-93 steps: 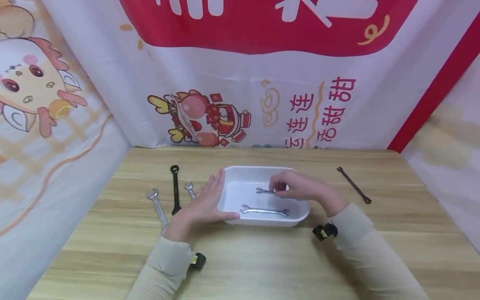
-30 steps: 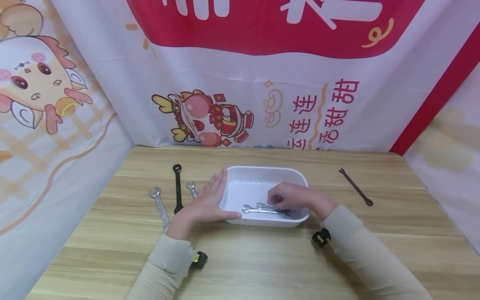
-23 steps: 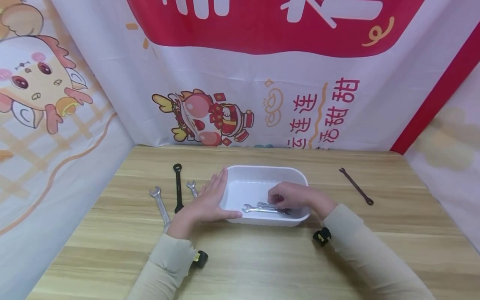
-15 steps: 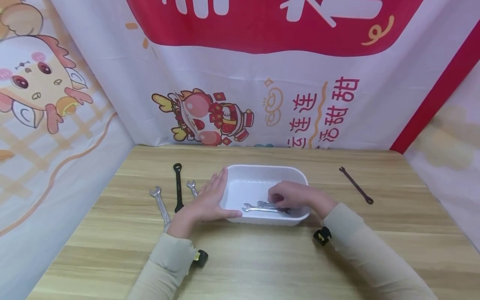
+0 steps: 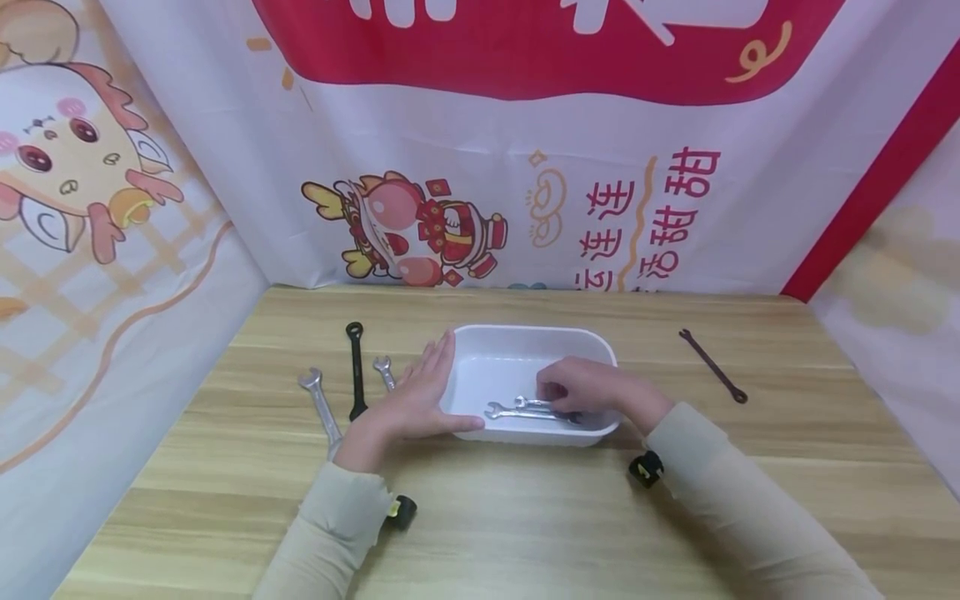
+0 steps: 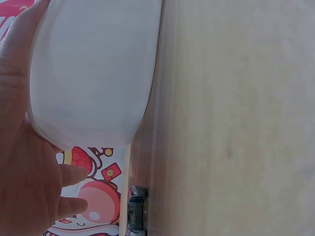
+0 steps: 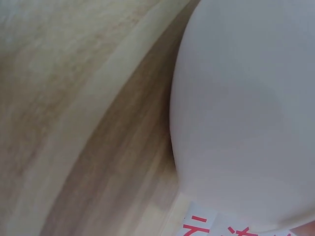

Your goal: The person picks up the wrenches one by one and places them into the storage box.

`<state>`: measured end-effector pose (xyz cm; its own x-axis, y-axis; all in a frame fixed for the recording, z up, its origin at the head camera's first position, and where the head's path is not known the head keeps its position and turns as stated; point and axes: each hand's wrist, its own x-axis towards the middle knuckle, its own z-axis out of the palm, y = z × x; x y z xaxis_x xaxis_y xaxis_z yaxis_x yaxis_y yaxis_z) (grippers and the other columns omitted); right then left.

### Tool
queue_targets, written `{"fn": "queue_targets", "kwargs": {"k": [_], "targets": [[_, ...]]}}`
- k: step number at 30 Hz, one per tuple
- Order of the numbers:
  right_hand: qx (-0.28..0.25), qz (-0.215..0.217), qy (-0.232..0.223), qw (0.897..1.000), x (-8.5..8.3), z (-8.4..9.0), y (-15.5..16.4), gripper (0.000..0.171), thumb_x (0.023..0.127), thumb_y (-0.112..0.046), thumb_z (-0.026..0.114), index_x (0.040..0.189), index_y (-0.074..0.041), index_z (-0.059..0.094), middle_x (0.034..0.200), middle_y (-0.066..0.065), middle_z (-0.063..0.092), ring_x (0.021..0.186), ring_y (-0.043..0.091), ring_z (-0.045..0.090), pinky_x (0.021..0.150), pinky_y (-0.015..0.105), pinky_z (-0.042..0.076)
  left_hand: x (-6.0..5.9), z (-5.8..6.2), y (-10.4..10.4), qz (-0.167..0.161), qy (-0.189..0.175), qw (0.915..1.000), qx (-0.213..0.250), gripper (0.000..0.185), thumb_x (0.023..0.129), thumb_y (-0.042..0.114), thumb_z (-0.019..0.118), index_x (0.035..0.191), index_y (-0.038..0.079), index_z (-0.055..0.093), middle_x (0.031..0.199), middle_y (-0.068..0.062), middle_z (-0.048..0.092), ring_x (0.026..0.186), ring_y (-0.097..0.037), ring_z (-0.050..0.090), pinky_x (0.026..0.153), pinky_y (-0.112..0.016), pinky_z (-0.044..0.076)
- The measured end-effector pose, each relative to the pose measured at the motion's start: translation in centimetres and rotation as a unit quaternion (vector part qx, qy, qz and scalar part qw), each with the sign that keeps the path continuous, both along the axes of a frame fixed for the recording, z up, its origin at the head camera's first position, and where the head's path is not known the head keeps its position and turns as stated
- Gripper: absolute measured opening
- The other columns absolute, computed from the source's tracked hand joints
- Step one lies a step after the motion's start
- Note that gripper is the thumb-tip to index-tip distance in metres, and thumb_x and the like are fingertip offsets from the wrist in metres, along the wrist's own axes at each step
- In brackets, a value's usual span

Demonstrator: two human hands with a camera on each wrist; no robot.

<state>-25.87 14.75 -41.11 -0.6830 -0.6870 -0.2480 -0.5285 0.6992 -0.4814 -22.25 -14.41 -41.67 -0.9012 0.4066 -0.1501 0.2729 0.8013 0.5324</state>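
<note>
A pale wooden table (image 5: 525, 517) sits boxed in by cloth banners (image 5: 480, 167) printed with red lettering and cartoon dragons. On it stands a white tray (image 5: 517, 350), and both hands are at it.

The left hand (image 5: 408, 404) lies flat against the tray's left end, fingers straight and thumb along the near rim, apparently bracing the tray so it does not slide; the left wrist view shows the palm pressed to the white wall. The right hand (image 5: 592, 390) reaches over the tray's right side with its fingers curled down on the end of a small silver wrench (image 5: 534, 403), pinching it low inside the tray (whether the wrench already rests on the bottom is hard to tell). Just nearer the person than that one, a longer silver wrench (image 5: 525, 414) lies on the tray floor.

Beyond the left hand's knuckles, on the table, lie a black wrench (image 5: 355, 367), a short silver wrench (image 5: 385, 372) and a larger silver wrench (image 5: 318, 404). Well off past the right hand rests a thin dark wrench (image 5: 712, 367)
</note>
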Motion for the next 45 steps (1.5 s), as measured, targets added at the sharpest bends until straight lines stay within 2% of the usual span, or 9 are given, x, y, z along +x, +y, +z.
{"fn": "queue_targets", "kwargs": {"k": [10,22,31,42,45], "targets": [[-0.008,0.003,0.016,1.000,0.2,0.3,0.0,0.008,0.092,-0.017,0.069,0.097,-0.022,0.070,0.080,-0.013,0.063,0.078,0.006,0.059,0.079,0.026,0.052,0.0,-0.2,0.0,0.003,0.001,1.0000,0.001,0.131,0.073,0.072,0.072,0.158,0.025,-0.016,0.168,0.005,-0.013,0.157,-0.024,-0.007,0.125,-0.056,0.006],[-0.010,-0.003,0.057,0.998,0.6,1.4,1.0,0.004,0.093,-0.021,0.069,0.095,-0.018,0.071,0.076,-0.013,0.062,0.073,0.006,0.056,0.073,0.024,0.051,0.1,-0.2,-0.1,0.004,0.004,1.0000,-0.003,0.133,0.071,0.075,0.071,0.159,0.023,-0.015,0.168,0.003,-0.011,0.157,-0.025,-0.006,0.125,-0.057,0.007],[-0.028,-0.023,0.055,0.998,1.2,2.4,2.3,0.008,0.092,-0.017,0.069,0.100,-0.016,0.071,0.082,-0.009,0.064,0.077,0.008,0.057,0.074,0.025,0.051,0.1,-0.2,0.0,0.002,0.008,1.0000,-0.004,0.133,0.071,0.077,0.070,0.159,0.021,-0.013,0.168,0.003,-0.011,0.157,-0.026,-0.005,0.125,-0.057,0.008],[-0.048,-0.031,0.097,0.994,1.5,3.7,4.2,0.012,0.090,-0.010,0.070,0.102,-0.013,0.071,0.087,-0.009,0.065,0.080,0.006,0.059,0.078,0.035,0.057,0.0,-0.1,0.0,0.000,0.010,0.9999,0.001,0.132,0.072,0.073,0.072,0.159,0.022,-0.014,0.168,0.004,-0.012,0.157,-0.027,-0.005,0.125,-0.057,0.007],[-0.051,-0.040,0.104,0.992,1.7,4.1,4.7,0.013,0.091,-0.010,0.070,0.103,-0.013,0.071,0.088,-0.008,0.066,0.081,0.008,0.059,0.078,0.034,0.057,0.0,-0.1,0.1,-0.001,0.012,0.9999,0.002,0.132,0.072,0.071,0.073,0.159,0.021,-0.014,0.168,0.004,-0.011,0.157,-0.027,-0.005,0.125,-0.057,0.007]]}}
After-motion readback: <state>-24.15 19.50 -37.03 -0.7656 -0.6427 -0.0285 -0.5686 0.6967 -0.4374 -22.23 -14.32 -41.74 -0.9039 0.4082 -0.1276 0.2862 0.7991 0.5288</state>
